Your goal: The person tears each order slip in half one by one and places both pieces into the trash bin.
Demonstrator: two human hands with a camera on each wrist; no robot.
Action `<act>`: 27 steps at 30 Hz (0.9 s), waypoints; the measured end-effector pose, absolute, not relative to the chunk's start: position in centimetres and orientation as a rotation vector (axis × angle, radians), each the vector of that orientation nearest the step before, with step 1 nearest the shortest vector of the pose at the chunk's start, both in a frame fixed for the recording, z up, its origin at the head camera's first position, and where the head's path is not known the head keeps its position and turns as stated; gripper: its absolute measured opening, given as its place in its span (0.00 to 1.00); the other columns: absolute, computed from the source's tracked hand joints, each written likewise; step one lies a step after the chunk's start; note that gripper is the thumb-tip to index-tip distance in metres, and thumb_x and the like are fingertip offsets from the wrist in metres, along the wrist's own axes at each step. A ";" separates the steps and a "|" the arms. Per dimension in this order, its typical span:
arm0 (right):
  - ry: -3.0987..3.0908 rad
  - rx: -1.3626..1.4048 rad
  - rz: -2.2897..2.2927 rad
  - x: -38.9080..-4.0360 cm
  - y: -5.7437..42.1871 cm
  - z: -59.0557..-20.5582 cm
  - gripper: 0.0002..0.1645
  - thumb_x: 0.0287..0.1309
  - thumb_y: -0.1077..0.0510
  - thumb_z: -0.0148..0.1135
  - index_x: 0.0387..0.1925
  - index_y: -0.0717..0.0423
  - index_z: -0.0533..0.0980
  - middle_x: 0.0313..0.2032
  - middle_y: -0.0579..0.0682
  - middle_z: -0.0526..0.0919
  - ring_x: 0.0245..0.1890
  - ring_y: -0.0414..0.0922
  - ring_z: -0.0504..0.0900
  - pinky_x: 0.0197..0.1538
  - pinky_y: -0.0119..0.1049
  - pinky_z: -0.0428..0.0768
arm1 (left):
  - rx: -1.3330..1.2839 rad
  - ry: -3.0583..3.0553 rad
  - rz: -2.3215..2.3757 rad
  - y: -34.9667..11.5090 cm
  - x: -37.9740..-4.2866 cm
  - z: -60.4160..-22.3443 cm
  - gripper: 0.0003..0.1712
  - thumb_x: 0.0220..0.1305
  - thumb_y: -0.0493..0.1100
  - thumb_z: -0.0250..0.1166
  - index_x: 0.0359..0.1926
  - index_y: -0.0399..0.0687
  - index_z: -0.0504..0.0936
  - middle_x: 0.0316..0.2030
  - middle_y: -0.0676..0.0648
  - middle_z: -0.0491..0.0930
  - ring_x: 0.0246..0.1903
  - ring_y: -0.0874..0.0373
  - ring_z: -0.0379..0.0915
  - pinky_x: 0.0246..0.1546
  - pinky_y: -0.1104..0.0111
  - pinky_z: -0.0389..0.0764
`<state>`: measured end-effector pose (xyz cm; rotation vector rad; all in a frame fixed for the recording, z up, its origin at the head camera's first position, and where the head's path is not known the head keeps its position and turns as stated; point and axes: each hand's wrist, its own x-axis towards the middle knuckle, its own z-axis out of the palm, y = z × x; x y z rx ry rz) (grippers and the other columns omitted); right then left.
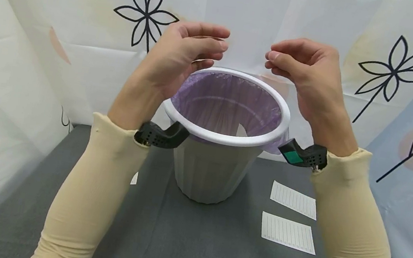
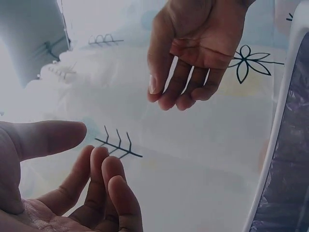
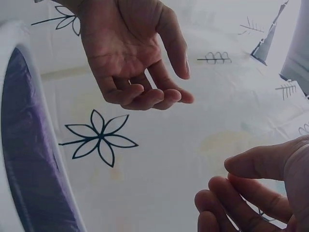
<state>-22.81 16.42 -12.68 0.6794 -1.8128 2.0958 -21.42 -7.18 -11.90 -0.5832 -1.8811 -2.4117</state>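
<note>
Both hands are raised above a pale trash can (image 1: 210, 169) with a white rim (image 1: 225, 138), one on each side of its mouth. My left hand (image 1: 175, 56) has loosely curved fingers and a gap between thumb and fingers. Facing it, my right hand (image 1: 315, 73) bends its fingers gently, the thumb close to the index fingertip. In the left wrist view the palm of the right hand (image 2: 198, 53) shows bare; the right wrist view shows the left hand (image 3: 130, 55) bare too. A purple bag (image 1: 207, 98) lines the can, with a white scrap (image 1: 241, 130) inside.
Two lined paper slips (image 1: 293, 199) lie on the dark grey tabletop (image 1: 209, 253) to the right of the can. A small white paper piece (image 1: 134, 178) shows beside the left forearm. Behind hangs a white curtain (image 1: 86, 81) with plant drawings.
</note>
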 end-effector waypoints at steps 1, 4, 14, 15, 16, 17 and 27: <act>-1.803 0.694 2.096 -22.5 16.6 -12.9 0.08 0.52 0.72 0.73 0.36 0.72 0.84 0.31 0.59 0.85 0.30 0.51 0.84 0.44 0.36 0.84 | -0.607 -1.867 -2.403 -7.3 -21.0 -12.1 0.12 0.64 0.29 0.67 0.48 0.36 0.85 0.46 0.42 0.81 0.40 0.52 0.76 0.47 0.66 0.77; -1.770 0.742 2.102 -21.5 17.2 -13.6 0.08 0.53 0.74 0.72 0.37 0.74 0.83 0.31 0.60 0.85 0.30 0.51 0.84 0.44 0.37 0.84 | -0.657 -1.832 -2.389 -7.9 -19.7 -12.8 0.11 0.63 0.28 0.67 0.47 0.35 0.85 0.46 0.42 0.82 0.41 0.51 0.76 0.48 0.65 0.76; -1.700 0.908 2.042 -18.0 19.0 -16.3 0.08 0.57 0.79 0.63 0.39 0.81 0.79 0.33 0.61 0.87 0.33 0.51 0.85 0.45 0.38 0.83 | -0.827 -1.838 -2.285 -9.9 -17.1 -16.5 0.12 0.62 0.26 0.65 0.44 0.41 0.87 0.39 0.45 0.82 0.41 0.52 0.77 0.45 0.66 0.77; -1.702 0.912 2.027 -17.6 19.1 -16.5 0.08 0.57 0.79 0.62 0.40 0.82 0.79 0.33 0.61 0.87 0.33 0.51 0.85 0.45 0.38 0.83 | -0.838 -1.852 -2.259 -10.0 -16.8 -16.9 0.13 0.62 0.27 0.65 0.44 0.43 0.88 0.39 0.46 0.82 0.42 0.52 0.77 0.45 0.66 0.77; -1.703 0.919 2.013 -17.3 19.3 -16.9 0.08 0.58 0.80 0.62 0.40 0.83 0.78 0.34 0.61 0.87 0.34 0.51 0.85 0.46 0.38 0.83 | -0.843 -1.863 -2.246 -10.1 -16.6 -17.2 0.13 0.62 0.27 0.65 0.44 0.44 0.88 0.40 0.46 0.82 0.42 0.52 0.77 0.46 0.66 0.78; -1.700 0.923 2.012 -17.0 19.4 -17.2 0.09 0.58 0.80 0.61 0.41 0.83 0.78 0.34 0.61 0.87 0.34 0.51 0.85 0.46 0.38 0.83 | -0.845 -1.874 -2.234 -10.2 -16.4 -17.6 0.13 0.63 0.27 0.65 0.45 0.45 0.88 0.40 0.47 0.82 0.43 0.52 0.77 0.46 0.65 0.78; -1.699 0.992 2.028 -14.4 20.4 -21.0 0.09 0.57 0.83 0.58 0.41 0.84 0.77 0.37 0.63 0.87 0.37 0.53 0.86 0.48 0.37 0.83 | -0.877 -2.020 -2.142 -10.1 -12.7 -20.1 0.15 0.63 0.30 0.68 0.51 0.40 0.84 0.42 0.41 0.81 0.43 0.47 0.77 0.44 0.65 0.78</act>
